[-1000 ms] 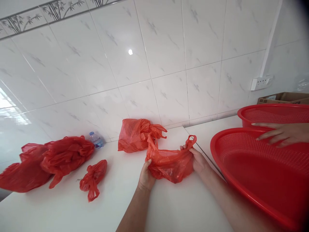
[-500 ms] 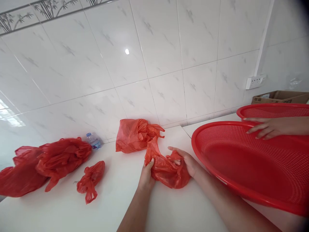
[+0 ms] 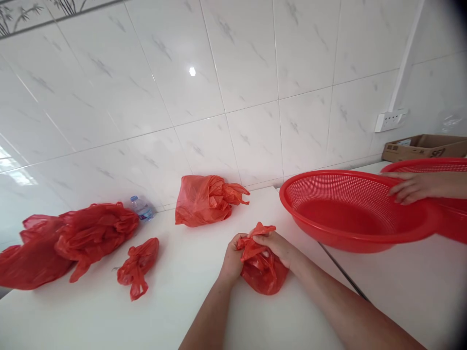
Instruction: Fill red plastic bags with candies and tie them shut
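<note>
Thin, translucent red plastic bag (image 3: 264, 278), neck bunched up: tearing and slipping are the main risks

Bag is between my two hands, over the smooth white tabletop (image 3: 146, 323), rounded body below the gathered neck. Can't tell if its bottom rests on the surface. Contents not readable through the film.

My bare left hand (image 3: 232, 261) pinches the neck from the left, fingers curled in. My bare right hand (image 3: 279, 249) pinches from the right, thumb laid over the folds. Film hides some fingertips, so I can't tell how firm either grip is.

Risks, my judgement:
- Tear. Film looks thin; pulling my hands apart hard, or a nail catching a fold, could split it.
- Slip. Crumpled plastic is slick; if one pinch loosens, the neck could fall open and the body could sag or tip.
- Bump. A large oval, perforated red plastic basin (image 3: 339, 237) stands near my right forearm, with another person's hand (image 3: 418, 187) at its far-right rim. A shove from there, or my elbow swinging out, could jog my grip.
- Snag. A fuller, crumpled red plastic bag (image 3: 199, 201) lies by the wall, loose handles pointing right; reaching forward carelessly could catch them.

Small knotted red plastic bag (image 3: 142, 265) lies well apart on my left, low risk.
</note>
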The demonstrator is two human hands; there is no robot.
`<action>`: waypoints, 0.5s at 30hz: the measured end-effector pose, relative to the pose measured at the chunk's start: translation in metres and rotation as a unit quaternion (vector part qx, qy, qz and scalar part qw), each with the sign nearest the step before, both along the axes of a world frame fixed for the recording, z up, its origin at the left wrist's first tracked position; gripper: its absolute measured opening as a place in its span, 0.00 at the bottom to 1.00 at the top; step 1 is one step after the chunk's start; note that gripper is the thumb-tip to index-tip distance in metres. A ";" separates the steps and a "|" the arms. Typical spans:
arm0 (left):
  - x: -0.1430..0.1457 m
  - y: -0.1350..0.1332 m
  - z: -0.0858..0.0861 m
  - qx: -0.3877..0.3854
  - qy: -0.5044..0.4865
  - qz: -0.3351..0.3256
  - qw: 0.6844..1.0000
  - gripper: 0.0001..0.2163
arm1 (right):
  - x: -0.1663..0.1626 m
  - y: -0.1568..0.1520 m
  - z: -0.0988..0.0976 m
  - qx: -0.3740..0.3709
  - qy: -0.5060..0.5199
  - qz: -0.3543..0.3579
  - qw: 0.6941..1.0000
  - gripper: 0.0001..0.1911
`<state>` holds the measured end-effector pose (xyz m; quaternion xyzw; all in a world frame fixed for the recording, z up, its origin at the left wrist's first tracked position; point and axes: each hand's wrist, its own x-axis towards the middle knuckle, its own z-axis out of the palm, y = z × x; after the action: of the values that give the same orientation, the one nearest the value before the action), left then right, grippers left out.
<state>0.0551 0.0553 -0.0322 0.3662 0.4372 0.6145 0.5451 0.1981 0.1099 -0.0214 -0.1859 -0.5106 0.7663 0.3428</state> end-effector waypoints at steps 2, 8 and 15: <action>0.001 -0.001 -0.002 0.049 0.103 0.045 0.992 0.18 | -0.001 0.002 -0.006 -0.013 -0.004 -0.043 0.999 0.19; 0.011 -0.012 0.010 0.237 0.266 0.128 0.926 0.27 | 0.000 0.004 -0.008 -0.010 -0.027 -0.125 0.992 0.20; 0.009 -0.003 -0.001 0.146 0.397 0.104 0.900 0.10 | 0.006 0.000 0.001 -0.031 -0.011 -0.064 0.997 0.17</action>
<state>0.0638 0.0521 -0.0331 0.6078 0.5586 0.5278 0.2000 0.2037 0.1103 -0.0206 -0.2368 -0.4772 0.7562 0.3799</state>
